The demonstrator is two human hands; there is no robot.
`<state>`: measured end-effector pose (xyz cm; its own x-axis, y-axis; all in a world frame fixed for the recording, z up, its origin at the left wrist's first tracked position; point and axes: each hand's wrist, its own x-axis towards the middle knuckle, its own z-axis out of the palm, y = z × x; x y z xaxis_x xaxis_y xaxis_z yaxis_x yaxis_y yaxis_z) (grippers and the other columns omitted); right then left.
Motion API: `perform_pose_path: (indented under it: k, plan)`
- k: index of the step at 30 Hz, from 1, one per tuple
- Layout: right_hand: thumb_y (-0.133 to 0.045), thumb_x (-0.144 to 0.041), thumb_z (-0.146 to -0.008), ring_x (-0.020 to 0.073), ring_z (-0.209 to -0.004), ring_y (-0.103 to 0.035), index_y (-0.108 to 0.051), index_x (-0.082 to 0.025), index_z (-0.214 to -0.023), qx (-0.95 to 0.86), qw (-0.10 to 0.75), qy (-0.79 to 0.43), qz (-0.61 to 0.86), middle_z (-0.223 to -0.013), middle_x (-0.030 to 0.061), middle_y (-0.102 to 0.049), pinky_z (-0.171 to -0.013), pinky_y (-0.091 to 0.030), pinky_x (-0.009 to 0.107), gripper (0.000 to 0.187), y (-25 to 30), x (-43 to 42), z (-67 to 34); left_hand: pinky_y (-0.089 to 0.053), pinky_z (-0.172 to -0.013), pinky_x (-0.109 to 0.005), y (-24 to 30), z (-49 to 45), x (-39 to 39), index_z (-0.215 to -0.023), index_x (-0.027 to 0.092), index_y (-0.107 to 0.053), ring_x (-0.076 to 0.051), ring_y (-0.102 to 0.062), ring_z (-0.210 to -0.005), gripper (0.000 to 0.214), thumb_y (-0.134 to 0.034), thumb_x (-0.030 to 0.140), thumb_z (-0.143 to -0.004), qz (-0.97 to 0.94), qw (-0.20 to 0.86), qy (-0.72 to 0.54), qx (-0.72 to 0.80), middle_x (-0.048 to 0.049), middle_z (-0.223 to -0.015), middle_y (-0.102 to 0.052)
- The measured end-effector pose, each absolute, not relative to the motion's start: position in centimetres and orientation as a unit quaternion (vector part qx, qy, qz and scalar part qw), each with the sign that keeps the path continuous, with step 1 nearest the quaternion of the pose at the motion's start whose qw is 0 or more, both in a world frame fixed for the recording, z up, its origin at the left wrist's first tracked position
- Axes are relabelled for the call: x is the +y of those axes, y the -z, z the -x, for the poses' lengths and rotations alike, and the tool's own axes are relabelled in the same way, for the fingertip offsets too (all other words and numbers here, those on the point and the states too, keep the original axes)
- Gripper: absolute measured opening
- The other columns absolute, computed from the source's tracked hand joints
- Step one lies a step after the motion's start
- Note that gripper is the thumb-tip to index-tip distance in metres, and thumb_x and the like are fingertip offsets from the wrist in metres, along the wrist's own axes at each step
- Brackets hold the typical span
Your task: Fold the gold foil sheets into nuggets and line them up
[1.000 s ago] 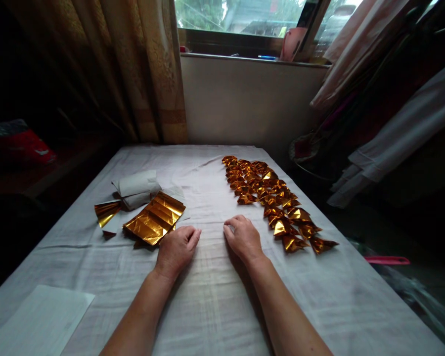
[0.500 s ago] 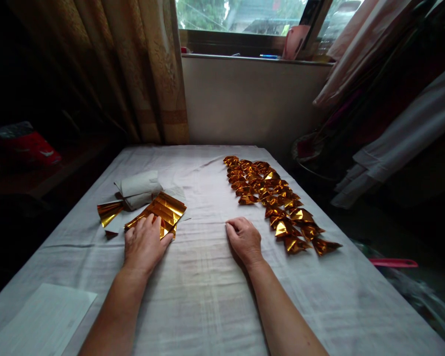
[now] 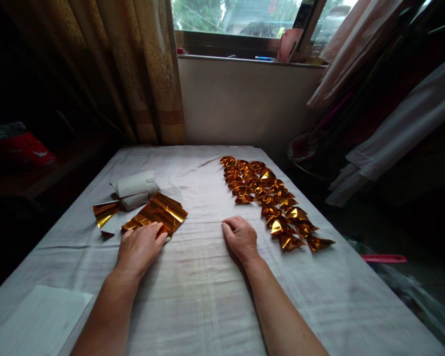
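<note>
My left hand (image 3: 140, 248) lies on the near edge of a stack of gold foil sheets (image 3: 159, 212) on the white cloth, its fingertips pressing the top sheet. My right hand (image 3: 240, 238) rests on the cloth near the middle with its fingers curled under, holding nothing that I can see. Just right of it run rows of several folded gold foil pieces (image 3: 274, 200), reaching toward the window.
A folded white paper bundle (image 3: 135, 188) and a loose gold foil piece (image 3: 104, 212) lie left of the stack. A white sheet (image 3: 37, 321) sits at the near left corner. The cloth-covered table (image 3: 207, 306) meets a wall under a window; curtains hang at both sides.
My left hand moved left from the middle of the cloth onto the gold foil stack, then drew back a little with its fingertips on the top sheet. My right hand stayed put.
</note>
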<state>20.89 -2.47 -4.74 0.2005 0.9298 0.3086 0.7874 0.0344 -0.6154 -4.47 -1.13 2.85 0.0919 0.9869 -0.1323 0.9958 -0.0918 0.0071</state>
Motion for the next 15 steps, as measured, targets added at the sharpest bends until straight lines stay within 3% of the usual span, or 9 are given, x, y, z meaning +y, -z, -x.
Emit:
perform_pose_path:
  k: [7,15]
  plan:
    - [-0.056,-0.023,-0.087,0.0183,-0.088,-0.064,-0.073,-0.024,-0.083,-0.627,0.354,-0.103,0.686,-0.090,0.0019,-0.072,-0.077,-0.044,0.027,0.017,4.7,-2.4,-20.9,-0.044,-0.072,-0.033,-3.9,4.4,-1.0,-0.098,0.025,-0.073,-0.029,-0.070,-0.092,0.035,-0.041,0.040,-0.097,-0.693,0.051,0.050,0.717,-0.0078,-0.095,-0.077]
    - [-0.055,-0.026,-0.086,0.0199,-0.089,-0.065,-0.073,-0.025,-0.089,-0.609,0.389,-0.125,0.680,-0.093,0.0034,-0.073,-0.082,-0.048,0.031,0.019,5.0,-2.3,-21.0,-0.045,-0.076,-0.030,-4.7,2.5,-2.1,-0.106,0.024,-0.069,-0.024,-0.070,-0.092,0.033,-0.040,0.037,-0.097,-0.792,0.073,-0.083,0.601,-0.0057,-0.100,-0.076]
